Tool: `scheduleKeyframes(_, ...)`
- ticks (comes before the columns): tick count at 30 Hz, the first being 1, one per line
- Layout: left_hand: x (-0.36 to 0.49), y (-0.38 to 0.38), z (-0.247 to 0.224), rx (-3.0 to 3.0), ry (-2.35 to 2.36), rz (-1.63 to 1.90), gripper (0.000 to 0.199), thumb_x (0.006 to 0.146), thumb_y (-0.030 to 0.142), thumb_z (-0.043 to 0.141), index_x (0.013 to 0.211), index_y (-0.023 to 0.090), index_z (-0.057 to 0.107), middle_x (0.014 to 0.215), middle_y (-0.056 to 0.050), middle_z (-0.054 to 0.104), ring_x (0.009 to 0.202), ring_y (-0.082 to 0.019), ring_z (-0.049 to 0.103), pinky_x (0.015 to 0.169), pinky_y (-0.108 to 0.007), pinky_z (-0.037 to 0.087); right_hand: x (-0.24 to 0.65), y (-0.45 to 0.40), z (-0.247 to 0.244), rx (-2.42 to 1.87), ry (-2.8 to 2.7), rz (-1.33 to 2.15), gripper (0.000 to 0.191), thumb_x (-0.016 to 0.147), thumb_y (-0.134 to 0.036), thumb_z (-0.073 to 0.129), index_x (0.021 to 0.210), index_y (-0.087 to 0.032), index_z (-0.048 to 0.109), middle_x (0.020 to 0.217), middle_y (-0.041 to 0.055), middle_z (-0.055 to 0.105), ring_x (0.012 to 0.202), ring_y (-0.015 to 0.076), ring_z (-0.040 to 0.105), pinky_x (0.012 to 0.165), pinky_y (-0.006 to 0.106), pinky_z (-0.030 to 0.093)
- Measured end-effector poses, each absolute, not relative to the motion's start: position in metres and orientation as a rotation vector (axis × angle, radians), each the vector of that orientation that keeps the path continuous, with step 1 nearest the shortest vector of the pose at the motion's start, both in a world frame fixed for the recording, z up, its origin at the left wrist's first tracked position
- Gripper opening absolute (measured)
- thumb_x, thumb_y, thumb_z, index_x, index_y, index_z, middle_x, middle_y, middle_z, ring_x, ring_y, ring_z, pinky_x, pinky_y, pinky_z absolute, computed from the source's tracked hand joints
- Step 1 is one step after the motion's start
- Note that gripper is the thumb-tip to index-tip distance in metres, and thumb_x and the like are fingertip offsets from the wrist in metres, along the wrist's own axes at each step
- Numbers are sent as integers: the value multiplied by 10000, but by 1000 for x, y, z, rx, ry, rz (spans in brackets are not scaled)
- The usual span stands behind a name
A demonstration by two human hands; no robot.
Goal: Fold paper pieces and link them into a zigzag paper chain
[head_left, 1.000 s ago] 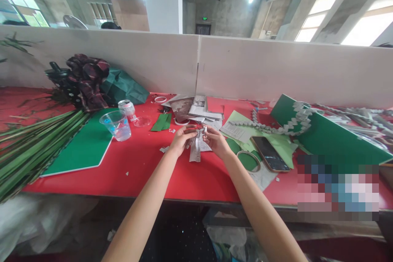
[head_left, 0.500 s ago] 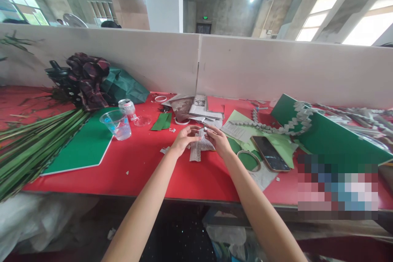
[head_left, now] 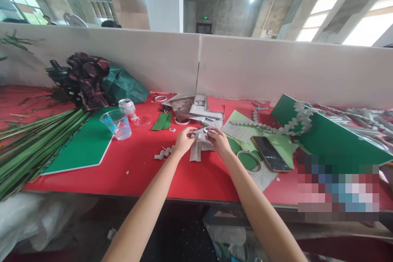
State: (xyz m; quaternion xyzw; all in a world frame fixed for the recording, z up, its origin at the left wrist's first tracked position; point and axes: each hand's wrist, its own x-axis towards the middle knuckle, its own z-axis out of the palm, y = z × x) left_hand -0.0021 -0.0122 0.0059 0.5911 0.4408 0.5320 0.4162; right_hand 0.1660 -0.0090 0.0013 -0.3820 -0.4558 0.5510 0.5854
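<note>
At the middle of the red table, my left hand (head_left: 185, 141) has its fingers closed on one end of a folded paper strip (head_left: 201, 133). The fingers of my right hand (head_left: 220, 139) pinch the strip's other side, a short gap away. Beneath the hands lies more whitish printed paper (head_left: 195, 155); where the held strip ends and this paper begins is hard to make out. A zigzag folded paper chain (head_left: 162, 154) shows beside my left wrist; whether it joins the held strip is hidden.
Left of me stand a plastic cup (head_left: 118, 126), a can (head_left: 127, 108) and long green leaves (head_left: 46, 143). On the right lie a tape roll (head_left: 248, 161), a phone (head_left: 270, 153), a longer paper chain (head_left: 288, 129) and a green board (head_left: 331, 135). Papers (head_left: 206, 108) lie behind my hands.
Both hands have shifted slightly, with the left fingers curling in more. The zigzag chain beside my left wrist now shows more of its length, farther to the left.
</note>
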Motion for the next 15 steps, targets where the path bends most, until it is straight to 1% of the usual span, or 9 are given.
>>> scheduleKeyframes(2,-4,-11,3,1569,1239,1402,307,635,42,700,904,190,685,882,-80,697,850,-223,641,797,-322,475,166,-9,2,-890,-1060,1287,210,627,-283,705,805,-201,631,864,20,669,660,118,590,706,299,517)
scheduleKeyframes(4,-5,-11,0,1606,1345,1453,327,631,20,691,905,198,699,944,-96,694,921,-249,628,881,-361,448,165,-10,3,-885,-1057,1289,172,627,-266,693,776,-194,643,868,23,668,651,112,578,693,290,509)
scheduleKeyframes(7,-6,-12,-2,1609,1402,1424,407,623,20,700,989,197,699,1005,-120,686,974,-279,611,944,-400,409,164,-10,6,-899,-1081,1301,165,633,-262,670,782,-189,670,808,23,657,641,125,571,677,295,502)
scheduleKeyframes(9,-6,-13,-1,1623,1415,1379,436,636,25,694,1036,199,693,1029,-130,685,1003,-292,601,970,-415,385,163,-12,8,-895,-1103,1328,193,635,-255,663,816,-192,685,826,25,665,660,134,582,694,302,501)
scheduleKeyframes(13,-6,-19,5,1642,1399,1441,449,691,5,636,1066,244,694,1080,-105,685,1100,-291,566,1058,-416,291,161,-14,8,-840,-1188,1356,339,589,-212,721,926,-210,694,977,22,686,748,138,608,756,296,484)
scheduleKeyframes(15,-6,-22,8,1691,1399,1466,436,738,12,597,1082,263,689,1077,-92,691,1100,-281,570,1075,-417,265,160,-14,8,-855,-1212,1302,382,559,-221,763,934,-214,693,979,21,692,763,142,610,761,297,480)
